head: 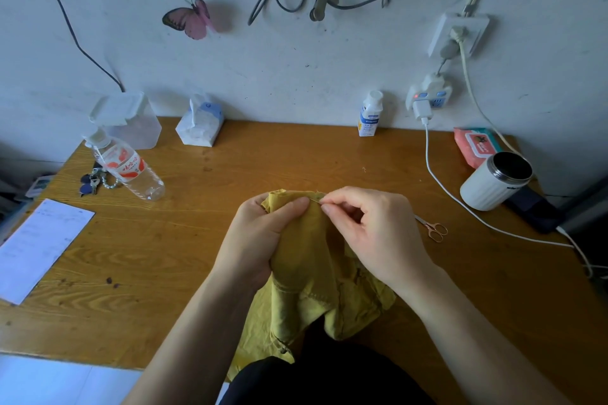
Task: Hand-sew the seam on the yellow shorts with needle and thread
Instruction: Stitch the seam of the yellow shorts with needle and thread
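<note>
The yellow shorts [309,260] hang over the desk [230,174] edge: soft, light fabric. Left hand [263,233] grips the seam fold; right hand [371,227] pinches the needle [316,199]. Hold near the stitch.

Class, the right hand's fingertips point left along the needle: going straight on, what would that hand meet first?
The right hand would probably meet the yellow shorts first, the left hand gripping them just behind; depth is unclear.
</note>
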Available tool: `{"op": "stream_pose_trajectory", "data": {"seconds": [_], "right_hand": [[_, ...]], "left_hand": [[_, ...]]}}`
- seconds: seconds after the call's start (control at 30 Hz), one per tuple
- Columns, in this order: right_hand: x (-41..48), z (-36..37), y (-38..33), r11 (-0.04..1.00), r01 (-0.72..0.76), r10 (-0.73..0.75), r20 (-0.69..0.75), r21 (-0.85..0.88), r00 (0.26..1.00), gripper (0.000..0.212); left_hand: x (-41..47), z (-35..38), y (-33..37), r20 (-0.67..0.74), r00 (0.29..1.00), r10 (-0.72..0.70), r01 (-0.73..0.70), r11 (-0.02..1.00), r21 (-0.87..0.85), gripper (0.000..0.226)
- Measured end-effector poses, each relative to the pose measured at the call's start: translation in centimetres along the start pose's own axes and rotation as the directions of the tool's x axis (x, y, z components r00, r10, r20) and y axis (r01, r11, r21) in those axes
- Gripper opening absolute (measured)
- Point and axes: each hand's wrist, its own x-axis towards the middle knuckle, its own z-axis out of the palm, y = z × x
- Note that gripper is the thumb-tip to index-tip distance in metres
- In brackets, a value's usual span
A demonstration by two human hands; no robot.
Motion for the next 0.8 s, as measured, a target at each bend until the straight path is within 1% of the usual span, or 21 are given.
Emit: {"op": "stream_pose_trajectory", "data": {"seconds": [0.07, 0.1, 0.17, 0.23, 0.3, 0.37, 0.43, 0.5, 0.57, 0.7, 0.8], "right_hand": [[0.0, 0.1, 0.1, 0.998, -0.054, 0.054, 0.0, 0.029, 0.999, 0.009], [0.0, 0.1, 0.1, 0.994, -0.096, 0.095, 0.016, 0.045, 0.995, 0.013], [0.1, 0.1, 0.2, 0.982, -0.175, 0.169, 0.088, 0.076, 0.982, 0.026], [0.2, 0.1, 0.3, 0.96, -0.247, 0.221, 0.19, 0.131, 0.957, 0.036], [0.3, 0.0, 0.4, 0.939, -0.302, 0.247, 0.288, 0.165, 0.925, 0.035], [0.3, 0.0, 0.4, 0.929, -0.328, 0.255, 0.34, 0.175, 0.905, 0.026], [0.3, 0.1, 0.2, 0.93, -0.327, 0.259, 0.333, 0.168, 0.907, 0.017], [0.2, 0.4, 0.0, 0.941, -0.307, 0.255, 0.296, 0.145, 0.921, 0.013], [0.1, 0.8, -0.2, 0.951, -0.289, 0.254, 0.256, 0.108, 0.933, 0.012], [0.0, 1.6, -0.6, 0.969, -0.248, 0.242, 0.18, 0.009, 0.953, 0.012], [0.0, 1.7, -1.0, 0.972, -0.229, 0.234, 0.127, -0.05, 0.964, 0.011]], "left_hand": [[0.0, 0.0, -0.1, -0.003, 1.0, 0.021, -0.021, 0.999, 0.039, 0.009], [0.0, 0.0, -0.1, -0.003, 0.999, 0.036, -0.035, 0.998, 0.058, 0.009], [-0.1, -0.1, -0.2, 0.003, 0.997, 0.074, -0.074, 0.99, 0.116, 0.009], [-0.2, -0.2, -0.2, 0.026, 0.993, 0.117, -0.12, 0.977, 0.174, 0.009], [-0.2, -0.3, -0.2, 0.038, 0.987, 0.154, -0.159, 0.962, 0.222, 0.01], [-0.2, -0.3, -0.3, 0.033, 0.981, 0.19, -0.192, 0.942, 0.276, 0.012], [-0.3, -0.3, -0.4, 0.028, 0.975, 0.222, -0.218, 0.917, 0.334, 0.013], [-0.3, -0.4, -0.5, 0.017, 0.971, 0.238, -0.227, 0.899, 0.375, 0.014], [-0.3, -0.4, -0.7, -0.018, 0.965, 0.262, -0.231, 0.878, 0.419, 0.014], [-0.2, -0.4, -1.2, -0.139, 0.937, 0.321, -0.213, 0.838, 0.502, 0.01], [-0.3, -0.2, -1.3, -0.125, 0.912, 0.392, -0.26, 0.785, 0.563, 0.012]]}}
